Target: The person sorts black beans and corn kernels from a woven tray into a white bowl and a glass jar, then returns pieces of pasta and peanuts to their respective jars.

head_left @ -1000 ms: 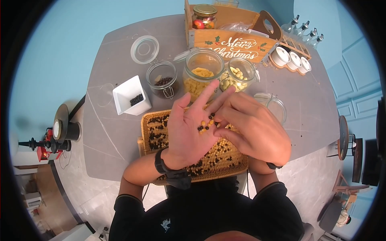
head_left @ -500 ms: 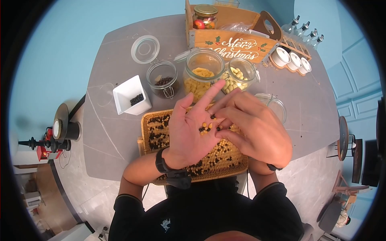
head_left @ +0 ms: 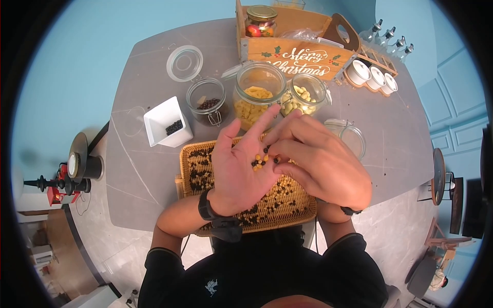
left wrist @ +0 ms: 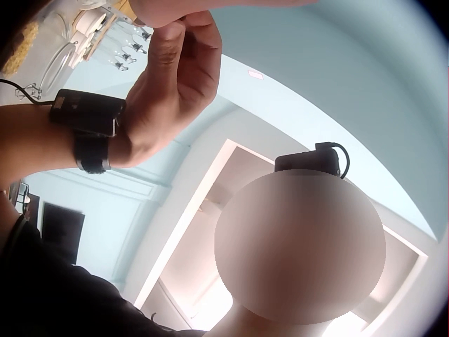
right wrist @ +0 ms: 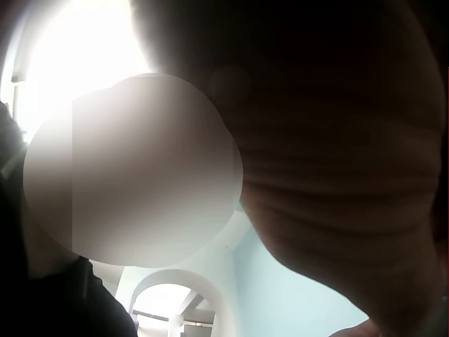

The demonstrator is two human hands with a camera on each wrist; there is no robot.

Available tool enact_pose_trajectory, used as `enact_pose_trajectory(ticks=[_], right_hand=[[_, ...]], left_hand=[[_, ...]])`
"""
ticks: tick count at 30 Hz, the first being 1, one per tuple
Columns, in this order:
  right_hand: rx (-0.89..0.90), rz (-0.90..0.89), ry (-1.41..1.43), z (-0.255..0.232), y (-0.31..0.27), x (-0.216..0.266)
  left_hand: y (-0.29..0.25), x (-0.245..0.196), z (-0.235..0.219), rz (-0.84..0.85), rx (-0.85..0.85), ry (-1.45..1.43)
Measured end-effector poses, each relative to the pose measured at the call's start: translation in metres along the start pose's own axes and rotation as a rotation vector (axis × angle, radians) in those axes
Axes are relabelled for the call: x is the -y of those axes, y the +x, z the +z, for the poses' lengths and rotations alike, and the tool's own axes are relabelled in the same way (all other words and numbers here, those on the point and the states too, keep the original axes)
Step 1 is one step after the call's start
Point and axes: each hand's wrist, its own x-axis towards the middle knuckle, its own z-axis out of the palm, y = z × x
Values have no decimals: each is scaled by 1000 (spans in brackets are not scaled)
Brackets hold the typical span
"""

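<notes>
In the head view my left hand [head_left: 246, 172] is held palm up over a wicker basket [head_left: 183, 179], with several yellow and black beans [head_left: 259, 162] lying on its palm. My right hand [head_left: 326, 164] is at the finger side of that palm, its thumb and forefinger pinching a small dark bean [head_left: 276, 160]. Black and yellow beans are scattered in the basket below, partly hidden by both hands. In the left wrist view the right hand [left wrist: 172, 88] shows thumb and fingertips together. The right wrist view shows mostly a dark, close blur of skin.
Behind the basket stand a white square container [head_left: 177, 134] of black beans, a jar [head_left: 206, 100] of dark beans, a large jar [head_left: 251, 110] of yellow pieces and a jar [head_left: 303, 100] of pale nuts. Farther back are a wooden crate [head_left: 303, 54] and white lidded pots [head_left: 358, 73].
Both hands shift slightly while staying together over the basket. The left fingers move a little leftward, and the dark bean at my right fingertips moves slightly up and left.
</notes>
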Motion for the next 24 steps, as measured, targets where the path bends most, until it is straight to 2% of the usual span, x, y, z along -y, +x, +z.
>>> enact_pose_trajectory(ticks=[4, 10, 13, 16, 19, 22, 24], right_hand=[[13, -4, 56, -8, -1, -1], [11, -15, 27, -9, 0, 2], [-3, 0, 14, -7, 1, 2], [-14, -28, 15, -6, 1, -3], [-15, -43, -17, -6, 2, -3], [-9, -17, -55, -4, 2, -2], [-36, 19, -50, -3, 1, -1]], left_hand=[[2, 4, 19, 41, -102, 421], [2, 3, 14, 17, -6, 152], [2, 3, 14, 36, 13, 158], [-2, 3, 21, 65, -7, 747], [0, 5, 24, 45, -73, 451], [0, 4, 20, 22, -48, 225], [1, 3, 16, 32, -44, 205]])
